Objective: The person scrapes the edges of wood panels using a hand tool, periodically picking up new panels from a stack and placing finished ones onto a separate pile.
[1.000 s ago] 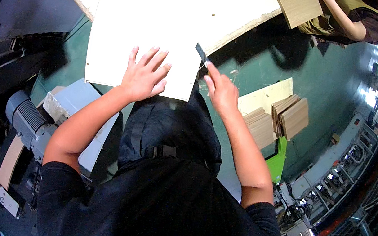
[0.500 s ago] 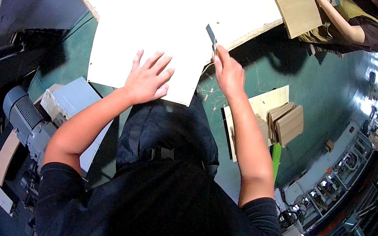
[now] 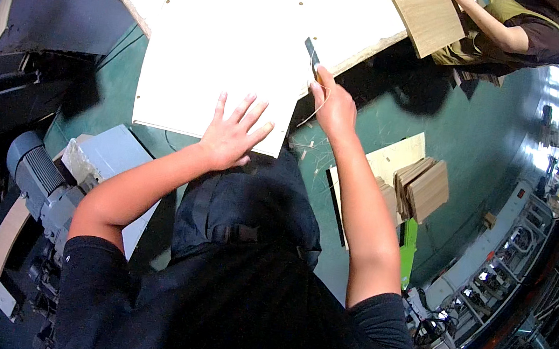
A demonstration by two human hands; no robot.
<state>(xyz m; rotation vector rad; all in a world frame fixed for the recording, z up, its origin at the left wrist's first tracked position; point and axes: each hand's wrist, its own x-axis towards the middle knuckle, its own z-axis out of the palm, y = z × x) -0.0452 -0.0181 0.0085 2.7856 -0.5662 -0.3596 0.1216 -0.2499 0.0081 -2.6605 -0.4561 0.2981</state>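
My left hand lies with its fingers spread at the near edge of a bright white board. The palm overhangs that edge, and nothing is in the hand. By the board's right side, my right hand is closed around a flat-bladed hand tool, its narrow grey blade pointing up and away from me. The tool's handle is mostly hidden in my fingers. A thin pale strip curls down beside the right hand. Glare hides where the board ends and the surface beneath begins.
At the upper right, a co-worker's arm reaches to a wooden panel. Stacked wooden pieces lie low on the right, near thin scraps on the green floor. A grey motor stands at the left.
My left hand has slid right and toward me along the near edge. A curled strip now shows at my right hand, which still grips the tool. The view has shifted slightly.
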